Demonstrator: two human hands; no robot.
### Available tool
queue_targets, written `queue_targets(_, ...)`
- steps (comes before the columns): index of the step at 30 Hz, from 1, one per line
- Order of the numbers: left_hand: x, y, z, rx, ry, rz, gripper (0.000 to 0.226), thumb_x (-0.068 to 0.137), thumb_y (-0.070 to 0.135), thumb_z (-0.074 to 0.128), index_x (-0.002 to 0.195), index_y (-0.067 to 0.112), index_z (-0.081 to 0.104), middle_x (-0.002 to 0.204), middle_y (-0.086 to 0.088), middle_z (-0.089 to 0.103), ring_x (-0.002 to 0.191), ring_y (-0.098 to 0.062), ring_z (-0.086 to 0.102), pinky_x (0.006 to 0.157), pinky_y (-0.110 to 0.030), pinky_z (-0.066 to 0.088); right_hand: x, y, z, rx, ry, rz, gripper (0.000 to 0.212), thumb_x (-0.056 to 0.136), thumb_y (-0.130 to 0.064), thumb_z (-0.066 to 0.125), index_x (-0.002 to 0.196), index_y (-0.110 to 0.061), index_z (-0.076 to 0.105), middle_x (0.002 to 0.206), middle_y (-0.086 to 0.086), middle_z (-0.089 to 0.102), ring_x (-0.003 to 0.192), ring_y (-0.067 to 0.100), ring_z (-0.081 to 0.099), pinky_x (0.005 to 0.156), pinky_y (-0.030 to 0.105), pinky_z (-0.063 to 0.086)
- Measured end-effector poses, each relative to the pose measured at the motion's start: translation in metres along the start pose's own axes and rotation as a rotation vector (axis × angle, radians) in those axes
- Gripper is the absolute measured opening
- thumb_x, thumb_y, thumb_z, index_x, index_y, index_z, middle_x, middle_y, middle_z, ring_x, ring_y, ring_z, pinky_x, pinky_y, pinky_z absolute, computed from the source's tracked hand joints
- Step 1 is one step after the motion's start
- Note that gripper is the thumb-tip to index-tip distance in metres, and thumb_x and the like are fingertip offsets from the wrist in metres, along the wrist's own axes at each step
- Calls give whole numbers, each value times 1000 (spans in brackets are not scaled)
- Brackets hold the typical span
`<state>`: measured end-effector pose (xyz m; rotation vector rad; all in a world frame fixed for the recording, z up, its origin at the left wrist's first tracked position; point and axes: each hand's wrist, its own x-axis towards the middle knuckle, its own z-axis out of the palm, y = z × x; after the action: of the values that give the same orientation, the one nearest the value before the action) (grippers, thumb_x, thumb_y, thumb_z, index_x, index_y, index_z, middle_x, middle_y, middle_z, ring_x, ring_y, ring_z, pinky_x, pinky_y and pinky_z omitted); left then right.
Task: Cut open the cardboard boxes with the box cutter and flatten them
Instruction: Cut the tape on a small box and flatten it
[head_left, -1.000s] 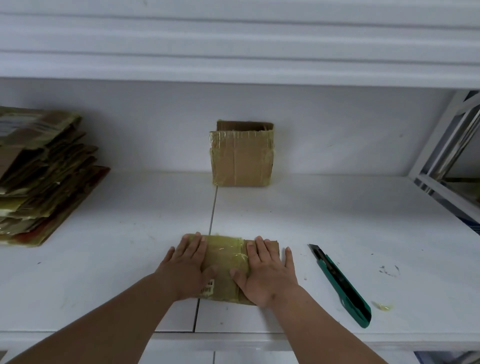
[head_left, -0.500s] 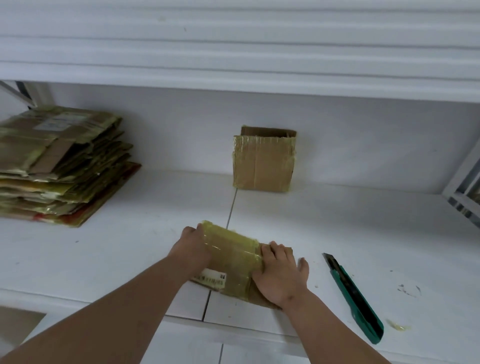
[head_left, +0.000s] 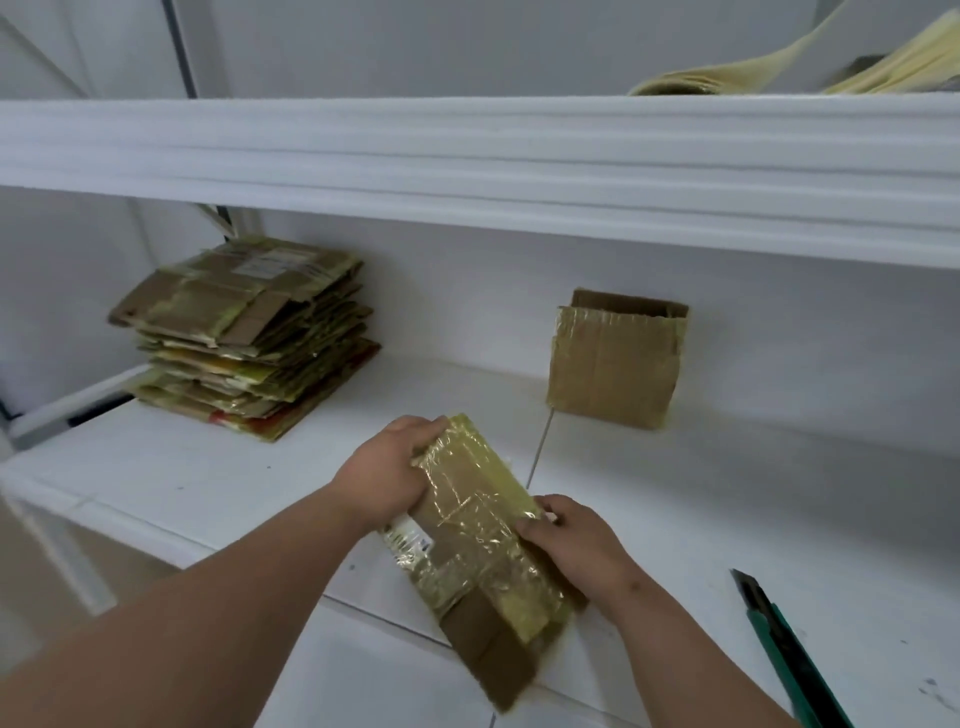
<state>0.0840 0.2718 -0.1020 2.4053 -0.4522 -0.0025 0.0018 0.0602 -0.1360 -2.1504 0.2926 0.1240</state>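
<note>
Far left on the shelf (head_left: 156, 467), a stack of flattened boxes (head_left: 244, 338) sits against the wall. Moving in, the left hand (head_left: 387, 475) curls its grip around the top edge of the flattened box (head_left: 478, 535), lifted clear and tilted above the shelf's front edge. The right hand (head_left: 576, 545) pinches the opposite long edge, fingers tucked under. Glossy tape wraps that cardboard, so it looks light, fairly stiff and likely slippery; the edges seem the safest hold. Behind, an upright box (head_left: 615, 358) stands uncut against the back wall. Far right, the box cutter (head_left: 779, 644) lies untouched, blade out.
</note>
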Motion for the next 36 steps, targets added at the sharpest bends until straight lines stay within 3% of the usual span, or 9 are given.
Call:
queue_targets(7, 4, -41, -41, 115, 136, 64, 79, 83, -6, 53, 149, 33, 36, 149, 8, 38, 128, -10, 40, 101, -18, 34, 12, -36, 45, 133, -16, -58, 8, 94, -24, 65, 92, -20, 59, 87, 10, 70, 67, 16, 64, 64, 26, 48)
queue_targets(11, 6, -71, -75, 191, 319, -97, 93, 85, 32, 71, 156, 28, 11, 155, -5, 25, 141, -28, 22, 114, -41, 25, 30, -69, 82, 331, 146, -54, 6, 94, -21, 63, 89, -21, 61, 82, 3, 70, 68, 16, 63, 64, 27, 47)
queue_targets(15, 6, -98, -107, -214, 136, -203, 102, 81, 38, 77, 156, 30, 7, 133, -10, 54, 114, -20, 55, 96, -36, 48, 49, -114, 118, 660, 292, 1, 4, 96, -16, 59, 94, -18, 61, 86, 8, 70, 73, 24, 64, 73, 37, 52)
queue_targets(19, 8, -129, -134, -381, -75, -149, 77, 82, 16, 73, 144, 43, 36, 108, 4, 70, 98, -16, 68, 86, -42, 58, 62, -158, 156, 738, 348, 3, 8, 99, -16, 52, 97, -17, 60, 81, 6, 63, 63, 21, 58, 57, 29, 49)
queue_targets(21, 12, -142, -152, -381, -12, -143, 76, 85, 9, 68, 145, 43, 36, 112, 5, 69, 98, -18, 68, 84, -43, 59, 66, -177, 170, 728, 359, -18, 14, 100, -18, 52, 109, -18, 62, 83, 3, 65, 65, 20, 61, 54, 27, 51)
queue_targets(23, 17, -149, -170, -278, 62, -115, 74, 89, 11, 64, 149, 39, 30, 118, 4, 65, 93, -16, 67, 81, -38, 59, 73, -193, 178, 635, 379, -83, 30, 99, -19, 53, 128, -21, 59, 91, 2, 68, 79, 22, 68, 73, 36, 58)
queue_targets(28, 33, -158, -201, -104, 296, -17, 63, 94, 10, 54, 145, 32, 24, 99, 3, 61, 68, -14, 63, 50, -24, 51, 87, -237, 184, 460, 412, -264, 72, 97, -15, 54, 155, -29, 14, 91, -11, 56, 88, 15, 64, 79, 29, 50)
queue_targets(30, 39, -161, -209, -34, 369, 31, 53, 95, 11, 53, 138, 30, 29, 99, -4, 63, 73, -19, 63, 61, -36, 55, 95, -252, 187, 426, 418, -323, 68, 93, -13, 59, 147, -30, 23, 93, -11, 58, 84, 12, 63, 75, 29, 52)
queue_targets(36, 65, -178, -234, 202, 466, 72, 38, 98, 24, 46, 136, 24, 50, 131, -8, 51, 108, -27, 57, 77, -28, 39, 131, -285, 198, 48, 308, -469, 65, 86, -27, 69, 144, -25, 40, 140, -1, 36, 120, 16, 51, 96, 20, 39)
